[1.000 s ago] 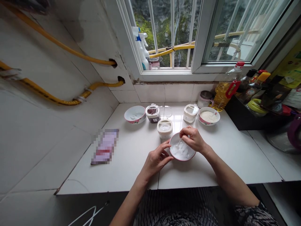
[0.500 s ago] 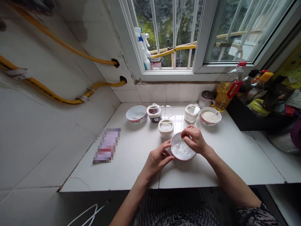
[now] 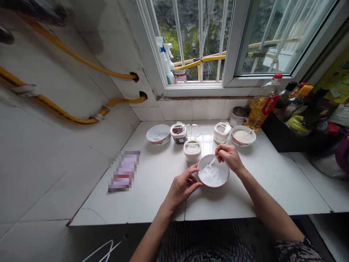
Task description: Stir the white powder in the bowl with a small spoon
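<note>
A white bowl [image 3: 200,180] with a pinkish rim stands on the counter, with white powder [image 3: 214,177] inside. My left hand [image 3: 185,182] grips the bowl's left side, thumb below and fingers along the rim. Over its upper right edge, my right hand [image 3: 227,156] is closed on the handle of a small white spoon [image 3: 208,168], whose scoop rests at the powder. Just behind the bowl sits a small lidded container [image 3: 192,154] of white grains, its clear lid raised.
Behind are a bowl [image 3: 158,140] at left, a container of dark red contents [image 3: 179,137], a white container [image 3: 221,136] and a bowl of pale powder [image 3: 243,142]. An oil bottle [image 3: 256,114] stands beside a black rack [image 3: 283,140] of bottles. A blurred purple packet [image 3: 125,171] lies left.
My right hand has shifted slightly right and up, drawing the spoon's handle outward, so more of the spoon and powder shows. My left hand keeps its hold on the bowl.
</note>
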Demonstrator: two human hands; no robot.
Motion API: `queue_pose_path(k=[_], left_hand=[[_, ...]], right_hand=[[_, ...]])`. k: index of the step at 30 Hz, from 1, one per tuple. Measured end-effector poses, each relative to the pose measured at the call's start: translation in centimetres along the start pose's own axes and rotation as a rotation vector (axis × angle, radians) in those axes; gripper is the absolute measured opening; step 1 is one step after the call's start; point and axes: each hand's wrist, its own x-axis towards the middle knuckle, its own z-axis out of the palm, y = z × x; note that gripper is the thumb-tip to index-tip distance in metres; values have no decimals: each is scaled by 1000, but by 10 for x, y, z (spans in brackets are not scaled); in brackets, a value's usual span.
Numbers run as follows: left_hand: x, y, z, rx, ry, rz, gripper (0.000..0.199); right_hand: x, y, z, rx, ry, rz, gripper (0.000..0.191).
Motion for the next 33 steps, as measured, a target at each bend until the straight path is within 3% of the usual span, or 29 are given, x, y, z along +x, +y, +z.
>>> queue_pose_path(k=[8,17,21,28,31,33], left_hand=[[-1,0,0,-7,-7,-45,29],[-1,-1,1,-3,-4,-27,29],[-2,-3,1,-3,-2,-32,29],[-1,-1,1,-13,-7,-31,29],[-1,0,0,-8,-15,-48,29],[-1,0,0,-3,-18,-56,29]], right_hand=[[-4,-3,1,-385,69,-331,20],[-7,-2,6,-425,-1,-369,21],[-7,-2,9,-375,-53,-315,19],[-1,1,3,20,-62,55,15],[0,1,1,29,-58,77,14],[-1,-1,2,-66,-64,7,14]])
